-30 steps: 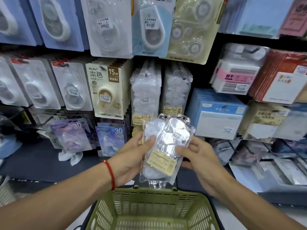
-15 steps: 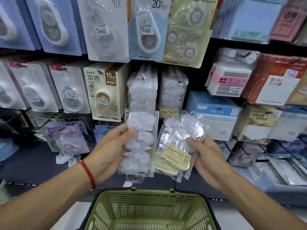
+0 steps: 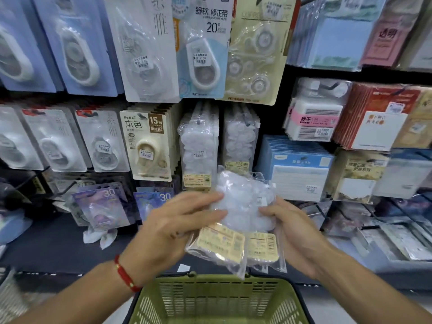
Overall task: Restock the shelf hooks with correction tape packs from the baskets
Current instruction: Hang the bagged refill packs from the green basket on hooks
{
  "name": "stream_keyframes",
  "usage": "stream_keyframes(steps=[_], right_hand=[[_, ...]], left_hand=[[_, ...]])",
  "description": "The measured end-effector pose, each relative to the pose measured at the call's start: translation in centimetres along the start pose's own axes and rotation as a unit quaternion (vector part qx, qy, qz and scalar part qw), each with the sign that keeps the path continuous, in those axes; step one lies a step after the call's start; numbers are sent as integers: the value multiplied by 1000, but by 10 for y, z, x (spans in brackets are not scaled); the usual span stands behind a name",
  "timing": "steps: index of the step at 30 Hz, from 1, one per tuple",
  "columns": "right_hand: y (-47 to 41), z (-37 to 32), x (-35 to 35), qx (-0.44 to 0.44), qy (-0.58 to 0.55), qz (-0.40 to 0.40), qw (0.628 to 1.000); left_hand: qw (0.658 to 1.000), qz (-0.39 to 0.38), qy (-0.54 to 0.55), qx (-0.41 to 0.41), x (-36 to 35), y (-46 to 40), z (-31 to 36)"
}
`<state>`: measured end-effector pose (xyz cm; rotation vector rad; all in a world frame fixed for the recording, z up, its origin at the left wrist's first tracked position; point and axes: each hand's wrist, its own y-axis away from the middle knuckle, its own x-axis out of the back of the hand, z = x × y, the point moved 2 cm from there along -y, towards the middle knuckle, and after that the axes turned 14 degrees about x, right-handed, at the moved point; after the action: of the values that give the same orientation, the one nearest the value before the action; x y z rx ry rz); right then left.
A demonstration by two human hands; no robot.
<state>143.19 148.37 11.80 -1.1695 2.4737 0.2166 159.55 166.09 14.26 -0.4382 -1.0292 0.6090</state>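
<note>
I see both hands raised in front of the shelf, over the green basket (image 3: 219,300) at the near edge. The left hand (image 3: 173,230) has its fingers laid across the left side of a bundle of clear correction tape packs (image 3: 243,220), thumb underneath, gripping it. The right hand (image 3: 294,232) curls round the bundle's right edge. The packs overlap, tilted, their yellow labels at the near end; the image is blurred there, so I cannot count them. Just beyond the bundle, two rows of the same clear packs hang on the shelf hooks (image 3: 198,146), between a beige 15M card (image 3: 147,141) on the left and blue boxes (image 3: 297,164) on the right. A red bracelet (image 3: 124,274) circles the left wrist.
</note>
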Motion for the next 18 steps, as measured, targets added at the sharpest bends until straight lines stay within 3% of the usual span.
stream_keyframes(steps=[3,5,7,10,12,13,15,16,18], right_hand=[[4,-3,-10,6,-40,-13,999],[4,-2,-12,26,-31,-12,999],[5,2,-14,44,-15,-16,999],[2,7,-13,74,53,-7,996],[1,7,-14,86,87,-13,992],[1,6,-15,91,87,-28,992],[0,6,-21,98,84,-69,989],[0,7,-23,109,101,-79,986],[-5,7,-25,159,181,-45,969]], left_hand=[[996,-74,-43,16,-16,2,3],[991,-128,-12,39,-24,3,3],[985,-121,91,87,-22,4,8],[969,-73,130,196,-22,2,11],[897,-30,283,338,-24,-2,10],[829,-50,368,417,-29,-4,13],[717,-115,475,497,-42,-4,14],[685,-139,504,508,-46,-4,15],[664,-135,535,505,-47,-4,15]])
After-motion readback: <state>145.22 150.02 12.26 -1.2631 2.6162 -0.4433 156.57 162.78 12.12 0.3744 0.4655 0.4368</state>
